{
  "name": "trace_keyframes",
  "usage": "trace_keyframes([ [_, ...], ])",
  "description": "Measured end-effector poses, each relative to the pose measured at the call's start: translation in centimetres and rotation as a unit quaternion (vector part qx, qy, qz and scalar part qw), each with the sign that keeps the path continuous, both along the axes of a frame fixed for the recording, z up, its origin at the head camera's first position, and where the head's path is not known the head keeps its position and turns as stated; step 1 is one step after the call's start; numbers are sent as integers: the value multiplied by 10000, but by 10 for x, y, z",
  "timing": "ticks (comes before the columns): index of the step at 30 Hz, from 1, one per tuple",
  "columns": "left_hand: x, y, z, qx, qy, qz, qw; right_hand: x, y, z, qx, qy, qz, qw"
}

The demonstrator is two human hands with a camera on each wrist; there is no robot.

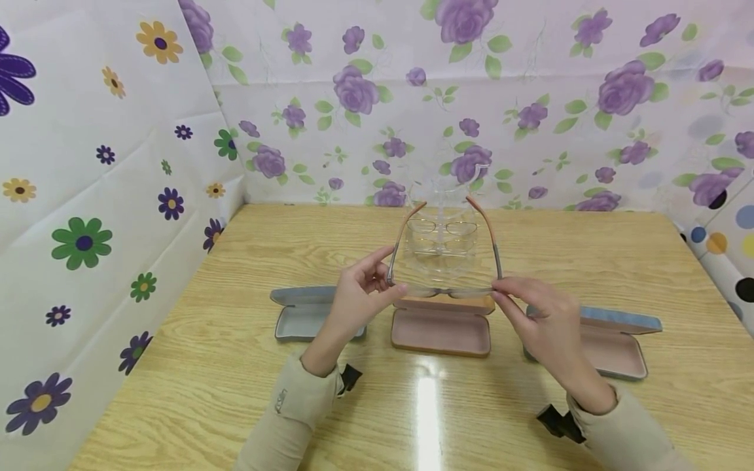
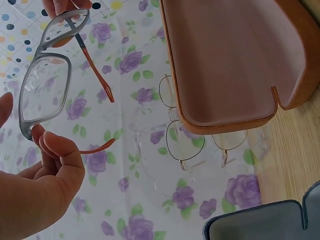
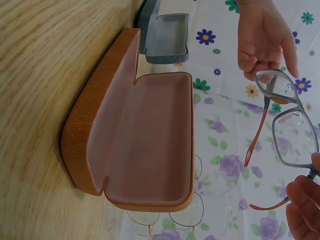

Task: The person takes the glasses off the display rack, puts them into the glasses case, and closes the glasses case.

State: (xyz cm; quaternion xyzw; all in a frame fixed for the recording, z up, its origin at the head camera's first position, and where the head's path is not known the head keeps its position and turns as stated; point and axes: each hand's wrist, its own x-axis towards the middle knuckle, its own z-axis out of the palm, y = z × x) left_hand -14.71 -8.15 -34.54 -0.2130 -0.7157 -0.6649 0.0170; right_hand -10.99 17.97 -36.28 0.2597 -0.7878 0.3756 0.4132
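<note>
Both hands hold a pair of eyeglasses [image 1: 443,292] up over an open orange-brown glasses case [image 1: 440,332] with a pink lining. The glasses have a grey frame and orange temple tips; the temples are unfolded and point away from me. My left hand [image 1: 360,297] grips the left corner near the hinge, its fingers curled by the temple in the left wrist view. At the right hinge, my right hand [image 1: 548,320] pinches the frame between thumb and index finger. The right wrist view shows the lenses of the eyeglasses [image 3: 299,106] between the two hands.
Behind the held pair stands a clear display rack [image 1: 440,265] carrying thin-rimmed glasses [image 1: 421,221]. An open grey-blue case [image 1: 294,325] lies at the left, partly behind my left hand. Another open blue case [image 1: 618,353] with a pink lining lies at the right. Flowered cloth [image 1: 353,144] hangs behind the wooden table [image 1: 194,373].
</note>
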Motion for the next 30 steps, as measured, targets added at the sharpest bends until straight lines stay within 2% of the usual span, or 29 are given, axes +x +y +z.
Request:
trace_keyframes([
  [7,0,1,-2,-429,198,-3,9989,1,-1,-1,11,40,45,10000],
  [14,0,3,-2,-527,286,40,9982,3,-2,-1,66,87,-79,9999],
  [20,1,4,-2,-599,318,78,9977,4,-2,-2,28,57,-10,10000],
  [30,0,2,-4,-707,465,-38,9964,5,-1,-3,86,10,-31,10000],
])
